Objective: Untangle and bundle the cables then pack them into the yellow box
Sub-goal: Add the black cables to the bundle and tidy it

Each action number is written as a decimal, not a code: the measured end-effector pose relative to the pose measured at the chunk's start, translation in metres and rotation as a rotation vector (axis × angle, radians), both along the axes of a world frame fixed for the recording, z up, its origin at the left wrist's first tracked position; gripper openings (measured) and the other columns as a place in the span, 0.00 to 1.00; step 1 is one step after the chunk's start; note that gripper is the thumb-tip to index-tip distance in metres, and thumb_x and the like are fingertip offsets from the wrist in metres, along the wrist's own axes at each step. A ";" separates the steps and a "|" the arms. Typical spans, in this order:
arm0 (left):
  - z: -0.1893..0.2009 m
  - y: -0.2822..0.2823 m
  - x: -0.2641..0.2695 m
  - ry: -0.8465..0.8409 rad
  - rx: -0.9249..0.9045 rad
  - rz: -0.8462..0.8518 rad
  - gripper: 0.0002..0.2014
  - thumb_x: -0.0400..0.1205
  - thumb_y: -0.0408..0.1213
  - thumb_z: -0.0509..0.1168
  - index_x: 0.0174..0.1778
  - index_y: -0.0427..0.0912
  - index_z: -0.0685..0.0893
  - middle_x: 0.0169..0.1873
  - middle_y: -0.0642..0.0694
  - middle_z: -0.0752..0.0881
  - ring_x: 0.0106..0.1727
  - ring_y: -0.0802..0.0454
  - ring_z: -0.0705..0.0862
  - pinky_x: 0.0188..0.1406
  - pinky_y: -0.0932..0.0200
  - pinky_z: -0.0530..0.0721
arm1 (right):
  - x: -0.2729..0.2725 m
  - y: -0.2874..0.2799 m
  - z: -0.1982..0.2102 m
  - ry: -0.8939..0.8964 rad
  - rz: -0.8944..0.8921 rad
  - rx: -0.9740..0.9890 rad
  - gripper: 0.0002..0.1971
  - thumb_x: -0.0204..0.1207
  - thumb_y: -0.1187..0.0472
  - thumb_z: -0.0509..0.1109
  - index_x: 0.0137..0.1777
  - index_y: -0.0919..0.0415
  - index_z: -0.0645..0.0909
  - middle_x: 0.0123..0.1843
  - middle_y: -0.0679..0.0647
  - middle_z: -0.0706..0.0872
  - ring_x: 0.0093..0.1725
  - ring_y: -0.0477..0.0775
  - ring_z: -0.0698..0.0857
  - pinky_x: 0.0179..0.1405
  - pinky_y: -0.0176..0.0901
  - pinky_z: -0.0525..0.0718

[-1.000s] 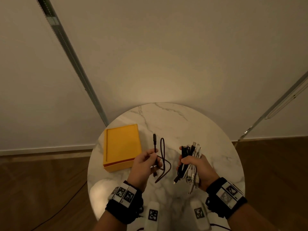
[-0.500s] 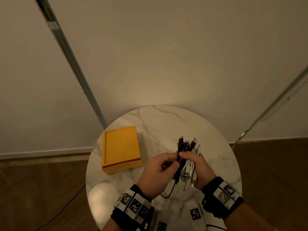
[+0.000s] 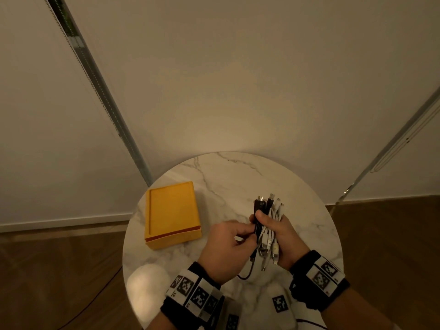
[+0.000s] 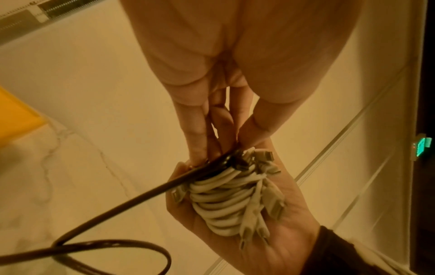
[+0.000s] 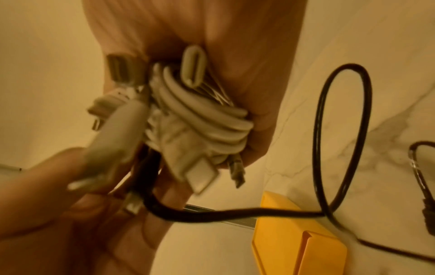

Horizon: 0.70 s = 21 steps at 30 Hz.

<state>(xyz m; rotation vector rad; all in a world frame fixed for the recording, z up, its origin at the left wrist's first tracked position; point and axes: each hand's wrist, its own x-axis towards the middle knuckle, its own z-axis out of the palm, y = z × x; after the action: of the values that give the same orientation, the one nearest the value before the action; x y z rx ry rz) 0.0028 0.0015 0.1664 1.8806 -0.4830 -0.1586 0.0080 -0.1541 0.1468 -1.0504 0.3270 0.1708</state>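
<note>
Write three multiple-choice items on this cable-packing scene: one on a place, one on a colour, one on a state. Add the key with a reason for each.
1. Where does the yellow box stand?
A. on the floor
B. on the marble table, to the left of the hands
C. in the right hand

2. What colour is the loose cable trailing from the cable bundle?
A. black
B. red
C. blue

3. What is the right hand doing?
A. lying flat on the table
B. lifting the box
C. gripping the bundle

Key: 1 B, the box sits on the tabletop left of both hands. 2 A, a black cable loops below the white coils. 3 C, its fingers curl round the coils while the left hand pinches the black cable.
</note>
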 end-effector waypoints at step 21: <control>-0.022 0.022 0.002 0.850 0.129 0.180 0.29 0.87 0.55 0.62 0.46 0.28 0.91 0.39 0.36 0.93 0.36 0.45 0.90 0.36 0.56 0.86 | -0.009 -0.014 0.011 -0.138 -0.004 0.211 0.47 0.41 0.61 0.93 0.66 0.63 0.83 0.46 0.64 0.86 0.41 0.63 0.88 0.45 0.59 0.89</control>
<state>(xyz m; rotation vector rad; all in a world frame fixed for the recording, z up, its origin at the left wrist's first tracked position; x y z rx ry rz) 0.0046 0.0230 0.1444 1.7713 0.2824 -0.8367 -0.0011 -0.1682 0.1574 -0.8482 0.1817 0.1256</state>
